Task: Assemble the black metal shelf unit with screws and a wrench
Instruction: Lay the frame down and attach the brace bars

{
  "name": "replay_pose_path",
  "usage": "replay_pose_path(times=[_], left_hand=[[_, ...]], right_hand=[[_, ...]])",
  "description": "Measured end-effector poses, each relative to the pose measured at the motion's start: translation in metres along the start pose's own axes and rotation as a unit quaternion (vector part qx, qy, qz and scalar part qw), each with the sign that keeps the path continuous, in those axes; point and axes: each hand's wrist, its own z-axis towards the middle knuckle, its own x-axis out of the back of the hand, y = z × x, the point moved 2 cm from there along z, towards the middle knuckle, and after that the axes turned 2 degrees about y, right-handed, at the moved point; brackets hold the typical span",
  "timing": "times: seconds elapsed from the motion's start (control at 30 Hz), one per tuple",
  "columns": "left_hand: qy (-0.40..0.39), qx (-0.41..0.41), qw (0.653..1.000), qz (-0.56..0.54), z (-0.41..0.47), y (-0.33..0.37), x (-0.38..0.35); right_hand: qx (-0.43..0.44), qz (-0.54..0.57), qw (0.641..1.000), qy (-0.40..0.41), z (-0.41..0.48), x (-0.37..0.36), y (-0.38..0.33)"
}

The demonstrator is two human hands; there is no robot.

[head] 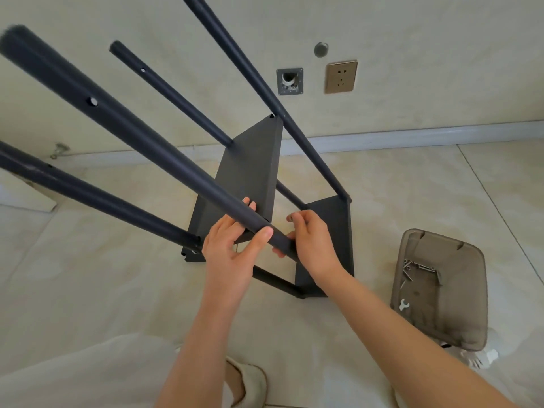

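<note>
The shelf frame [265, 184] fills the centre and upper left of the frame, standing on the tiled floor [397, 184] before a wall [412, 39]. Four dark tubes rise toward the camera, and two flat shelf panels are set between them: a larger one [250, 172] at centre and a lower one [332, 240] at centre right. The panels appear partly fastened, so the frame stands by itself while one joint is worked.

The nearest tube [132, 134] runs from the upper left down to the centre, where it is clasped by the left hand [232, 251], thumb over the top and fingers curled beneath; it is judged to be steadied so that its hole lines up with the panel corner. The right hand [312, 245] is held just beside the same joint, its fingertips pinched together on something small, probably a screw, though too little shows to tell.

At lower right a translucent plastic tray [468, 290] is kept within reach; loose screws [409, 269] and a small wrench [404, 305] lie in it, the wrench not yet taken up. A wall socket [341, 77] sits at upper right, and a slipper [250, 381] shows at the bottom edge.
</note>
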Motion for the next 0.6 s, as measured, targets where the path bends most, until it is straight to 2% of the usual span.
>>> replay_pose_path(times=[0.17, 0.33, 0.6], left_hand=[[-0.009, 0.129, 0.986, -0.105, -0.008, -0.037, 0.005], [0.008, 0.235, 0.965, -0.118, -0.032, -0.083, -0.004], [0.013, 0.346, 0.922, -0.175, -0.054, -0.123, -0.014]], right_hand=[[-0.002, -0.013, 1.000, -0.028, 0.001, -0.006, 0.009], [0.003, -0.092, 0.994, -0.059, 0.001, -0.013, 0.028], [0.004, -0.179, 0.980, -0.081, -0.001, -0.031, 0.054]])
